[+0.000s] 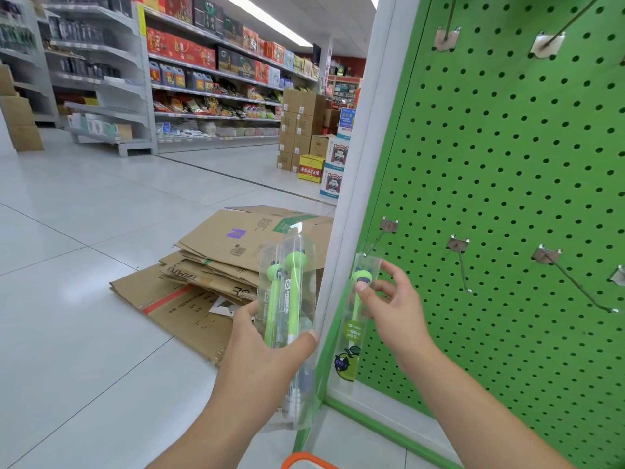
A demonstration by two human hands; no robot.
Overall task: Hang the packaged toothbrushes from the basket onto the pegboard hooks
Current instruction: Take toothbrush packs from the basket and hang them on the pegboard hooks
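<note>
My left hand (267, 346) grips a stack of clear packaged green toothbrushes (287, 299), held upright left of the white frame post. My right hand (389, 306) pinches a single packaged toothbrush (355, 316) between thumb and fingers. That pack's top sits at the tip of the leftmost lower hook (375, 243) on the green pegboard (507, 164). Two more bare hooks (463, 269) (575, 282) stick out to the right of it. Only an orange rim of the basket (304, 460) shows at the bottom edge.
Flattened cardboard boxes (220, 272) lie on the tiled floor left of the pegboard's white post (351, 164). Upper hooks (446, 32) hang at the board's top. Stocked shelves (209, 79) and stacked cartons (301, 130) line the aisle behind.
</note>
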